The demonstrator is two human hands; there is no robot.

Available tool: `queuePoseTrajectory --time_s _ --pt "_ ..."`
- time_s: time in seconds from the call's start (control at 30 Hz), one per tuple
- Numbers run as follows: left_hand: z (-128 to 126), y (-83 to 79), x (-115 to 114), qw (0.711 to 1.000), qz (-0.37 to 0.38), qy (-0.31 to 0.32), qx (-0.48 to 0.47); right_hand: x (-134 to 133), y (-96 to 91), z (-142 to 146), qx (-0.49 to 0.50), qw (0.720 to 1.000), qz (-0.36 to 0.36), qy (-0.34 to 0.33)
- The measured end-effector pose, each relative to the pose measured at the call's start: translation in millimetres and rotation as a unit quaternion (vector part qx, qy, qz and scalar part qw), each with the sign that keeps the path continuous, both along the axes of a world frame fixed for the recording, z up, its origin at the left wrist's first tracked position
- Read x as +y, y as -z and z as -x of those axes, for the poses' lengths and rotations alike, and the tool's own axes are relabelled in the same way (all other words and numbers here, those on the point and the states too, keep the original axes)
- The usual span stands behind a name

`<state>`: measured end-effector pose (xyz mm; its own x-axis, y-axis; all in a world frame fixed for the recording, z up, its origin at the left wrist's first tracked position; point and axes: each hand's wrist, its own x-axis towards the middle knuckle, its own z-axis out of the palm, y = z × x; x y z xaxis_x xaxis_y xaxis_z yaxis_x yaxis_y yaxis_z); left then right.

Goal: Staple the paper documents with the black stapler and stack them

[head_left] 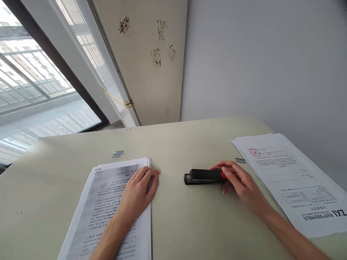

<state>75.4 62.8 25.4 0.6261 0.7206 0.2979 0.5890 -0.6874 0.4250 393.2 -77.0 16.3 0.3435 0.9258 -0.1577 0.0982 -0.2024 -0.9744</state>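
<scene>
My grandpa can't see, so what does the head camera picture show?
A person's right hand holds a black stapler by its red-marked end at a pale table. The left hand lies on a stack of printed pages; another stack, with a red stamp, lies at right.

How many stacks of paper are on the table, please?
2: the left stack under the left hand, and the right stack at the right side of the table.

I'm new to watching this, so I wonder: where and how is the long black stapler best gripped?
Probably by the right end of the long black stapler, beside its red plastic-looking part, coming from the right. Its narrow body runs left to right, with that end at the bare right hand, and its slim width should let the fingers close across it.
</scene>
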Motion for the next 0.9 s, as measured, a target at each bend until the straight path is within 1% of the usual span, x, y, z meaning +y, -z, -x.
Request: queuePoseTrajectory --time_s 0.37,0.57,0.8,0.9 --pt "1.1 -0.7 -0.7 1.0 -0.001 -0.001 0.001 0.6 1.1 -1.1 -0.048 0.999 0.008 -0.009" --pt "0.1 -1.7 -1.0 1.0 0.002 -0.005 -0.001 0.0 0.2 -2.3 -0.051 0.999 -0.001 -0.009" --pt "0.4 -3.0 -1.7 1.0 -0.001 -0.009 0.005 0.3 -2.4 1.9 -0.058 0.998 0.006 0.001" --pt "0.7 -2.8 -2.2 1.0 0.001 -0.01 0.005 -0.9 -2.5 1.2 -0.053 0.999 0.005 -0.005"
